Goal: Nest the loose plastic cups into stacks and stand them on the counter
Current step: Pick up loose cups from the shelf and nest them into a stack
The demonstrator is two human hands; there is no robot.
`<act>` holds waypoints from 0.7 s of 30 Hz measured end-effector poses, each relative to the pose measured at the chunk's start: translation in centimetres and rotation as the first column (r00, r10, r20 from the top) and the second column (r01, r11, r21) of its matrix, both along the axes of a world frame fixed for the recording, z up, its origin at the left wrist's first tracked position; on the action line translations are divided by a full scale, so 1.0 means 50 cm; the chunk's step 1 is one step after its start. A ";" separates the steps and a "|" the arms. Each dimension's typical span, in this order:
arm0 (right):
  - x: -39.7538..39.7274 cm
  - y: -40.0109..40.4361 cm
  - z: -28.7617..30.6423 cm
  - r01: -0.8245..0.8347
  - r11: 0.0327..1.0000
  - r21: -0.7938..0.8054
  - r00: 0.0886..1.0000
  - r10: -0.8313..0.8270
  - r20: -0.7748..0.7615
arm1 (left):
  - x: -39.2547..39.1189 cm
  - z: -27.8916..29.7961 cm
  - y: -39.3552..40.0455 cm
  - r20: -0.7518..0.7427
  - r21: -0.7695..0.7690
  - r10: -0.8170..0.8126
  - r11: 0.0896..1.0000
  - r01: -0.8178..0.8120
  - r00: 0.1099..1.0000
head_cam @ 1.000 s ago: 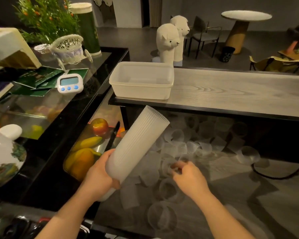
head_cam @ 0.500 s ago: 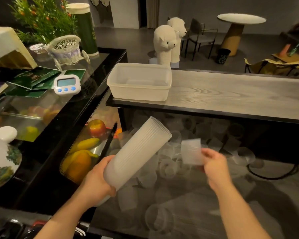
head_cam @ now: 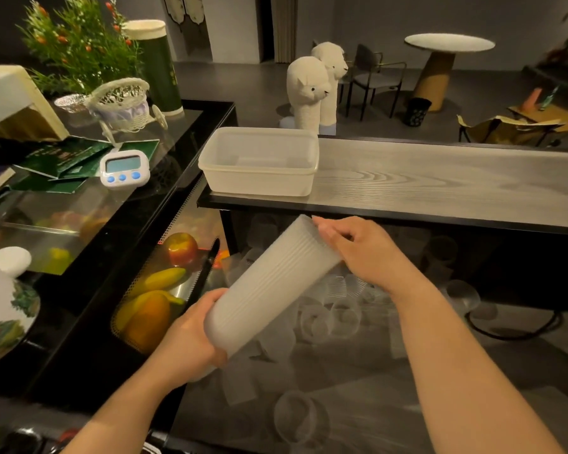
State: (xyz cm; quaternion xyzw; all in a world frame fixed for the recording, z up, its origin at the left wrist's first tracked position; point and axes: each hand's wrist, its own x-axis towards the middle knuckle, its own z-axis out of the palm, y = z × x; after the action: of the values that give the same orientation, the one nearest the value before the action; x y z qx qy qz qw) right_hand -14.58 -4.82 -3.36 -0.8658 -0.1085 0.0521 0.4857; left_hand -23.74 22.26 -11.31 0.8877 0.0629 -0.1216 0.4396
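Gripping the base of a long tilted stack of frosted translucent plastic cups (head_cam: 269, 290), the left hand (head_cam: 191, 339) holds it above the grey wood-grain tabletop (head_cam: 358, 388). The right hand (head_cam: 368, 253) curls its fingers (head_cam: 328, 231) over the stack's open upper rim. Loose clear plastic cups (head_cam: 322, 319) lie scattered beneath.

I'm behind a cafe counter (head_cam: 440, 178): fruit display case (head_cam: 158, 290), round table (head_cam: 449, 44) and chair (head_cam: 374, 77) beyond.
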 end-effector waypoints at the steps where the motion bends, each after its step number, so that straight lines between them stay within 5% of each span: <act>1: -0.004 0.006 -0.015 0.028 0.992 0.123 0.999 -0.023 -0.040 | -0.001 0.000 0.002 0.006 -0.013 0.010 1.000 -0.010 1.000; 3: -0.017 0.013 -0.086 0.212 0.959 0.186 0.976 -0.198 -0.093 | 0.001 -0.001 0.006 0.018 -0.037 0.046 0.998 -0.045 0.999; 4: -0.030 0.018 -0.136 0.261 0.963 0.061 0.962 -0.254 -0.103 | 0.003 -0.001 0.008 0.018 -0.043 0.072 0.997 -0.071 0.997; 6: -0.078 0.032 -0.258 -0.026 0.914 -0.406 0.962 -0.087 -0.257 | 0.006 -0.003 0.016 0.010 -0.064 0.118 0.991 -0.117 0.993; 7: -0.109 0.044 -0.317 -0.266 0.796 -0.543 0.921 0.044 -0.386 | 0.006 -0.003 0.021 0.008 -0.077 0.129 0.989 -0.128 0.992; 9: -0.166 0.064 -0.395 -0.475 0.635 -0.609 0.844 0.132 -0.520 | 0.004 -0.004 0.028 0.015 -0.088 0.134 0.987 -0.132 0.991; 11: -0.197 0.072 -0.445 -0.436 0.667 -0.604 0.838 0.058 -0.542 | 0.001 -0.005 0.029 0.016 -0.090 0.134 0.987 -0.132 0.991; 14: -0.198 0.052 -0.469 -0.301 0.778 -0.552 0.858 -0.031 -0.512 | -0.005 -0.003 0.025 0.010 -0.111 0.122 0.987 -0.120 0.992; 17: -0.134 -0.001 -0.443 0.098 0.940 -0.327 0.885 -0.233 -0.403 | -0.009 0.000 0.027 0.018 -0.109 0.103 0.989 -0.101 0.995; 19: -0.087 -0.040 -0.358 0.391 0.919 -0.053 0.858 -0.385 -0.340 | -0.010 -0.001 0.028 0.018 -0.096 0.097 0.991 -0.095 0.995; 21: -0.049 -0.066 -0.236 0.518 0.817 0.252 0.833 -0.415 -0.366 | -0.011 0.000 0.028 0.005 -0.081 0.089 0.993 -0.088 0.996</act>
State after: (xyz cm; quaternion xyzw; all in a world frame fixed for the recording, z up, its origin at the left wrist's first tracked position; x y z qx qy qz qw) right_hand -17.01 -8.12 -15.15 -0.7503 0.1757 0.0389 0.6362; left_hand -24.28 23.67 -11.31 0.8660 0.0955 -0.1008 0.4803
